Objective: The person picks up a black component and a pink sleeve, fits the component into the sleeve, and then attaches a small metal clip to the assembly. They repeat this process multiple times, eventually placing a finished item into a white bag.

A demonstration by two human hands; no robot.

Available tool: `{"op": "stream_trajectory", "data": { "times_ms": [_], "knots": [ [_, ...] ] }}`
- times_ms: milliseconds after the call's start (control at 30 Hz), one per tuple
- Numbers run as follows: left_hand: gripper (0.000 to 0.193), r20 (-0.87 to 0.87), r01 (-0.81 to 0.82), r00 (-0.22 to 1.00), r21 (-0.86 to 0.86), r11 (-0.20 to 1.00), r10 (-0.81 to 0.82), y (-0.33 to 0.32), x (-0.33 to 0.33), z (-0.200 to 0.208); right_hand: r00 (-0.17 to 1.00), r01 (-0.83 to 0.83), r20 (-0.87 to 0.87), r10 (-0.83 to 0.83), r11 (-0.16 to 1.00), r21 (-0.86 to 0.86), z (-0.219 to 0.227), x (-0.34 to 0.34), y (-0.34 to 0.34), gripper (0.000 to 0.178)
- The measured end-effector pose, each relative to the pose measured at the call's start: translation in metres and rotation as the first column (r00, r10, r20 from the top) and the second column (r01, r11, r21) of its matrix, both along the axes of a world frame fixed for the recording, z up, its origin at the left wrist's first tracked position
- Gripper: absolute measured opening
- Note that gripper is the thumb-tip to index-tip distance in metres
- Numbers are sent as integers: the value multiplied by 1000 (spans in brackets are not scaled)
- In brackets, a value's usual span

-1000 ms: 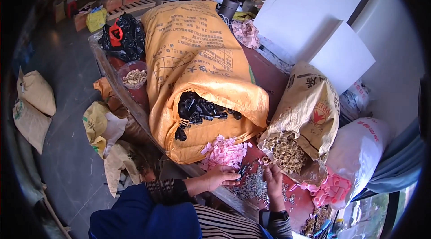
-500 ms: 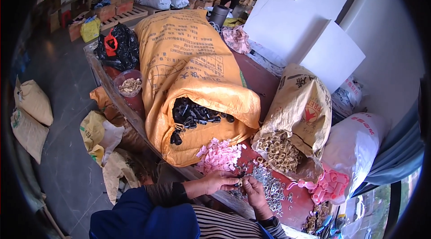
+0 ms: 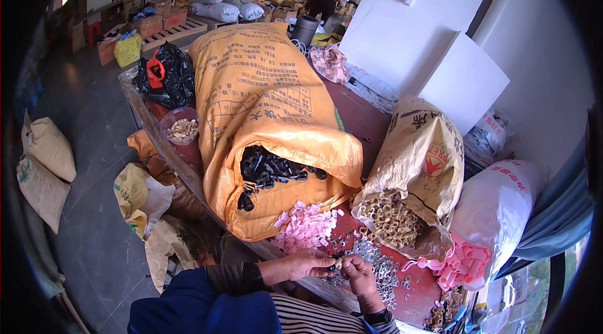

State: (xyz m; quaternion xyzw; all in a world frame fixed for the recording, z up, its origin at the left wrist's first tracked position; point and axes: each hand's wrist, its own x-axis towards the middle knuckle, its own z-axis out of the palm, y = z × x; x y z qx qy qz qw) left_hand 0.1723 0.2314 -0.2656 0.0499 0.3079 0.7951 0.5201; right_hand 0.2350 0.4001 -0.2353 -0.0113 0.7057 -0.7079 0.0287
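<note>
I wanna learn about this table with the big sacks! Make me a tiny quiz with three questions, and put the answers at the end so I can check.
1. Pick one: what shows in the open mouth of the big orange sack?
A) yellow balls
B) black parts
C) white cups

2. True or false: the left hand holds a small dark piece, with the right hand close beside it.

3. Fill in the colour: the little flat pieces heaped between the orange sack and the hands are ____.

Key: 1. B; 2. True; 3. Pink
</note>
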Motion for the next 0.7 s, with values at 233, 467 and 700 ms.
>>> {"op": "stream_trajectory", "data": {
  "times_ms": [233,467,700],
  "knots": [
    [24,12,7,1000,-4,1000,-7,2,5,-6,996,20,93,-1,979,-205,-2,4,1,14],
    [24,13,-3,1000,-13,1000,4,1,7,6,995,83,68,-71,975,-205,-3,6,-3,14],
    [22,3,36,999,-49,998,-36,7,6,3,987,47,159,-5,964,-261,-3,10,3,12]
  ]
}}
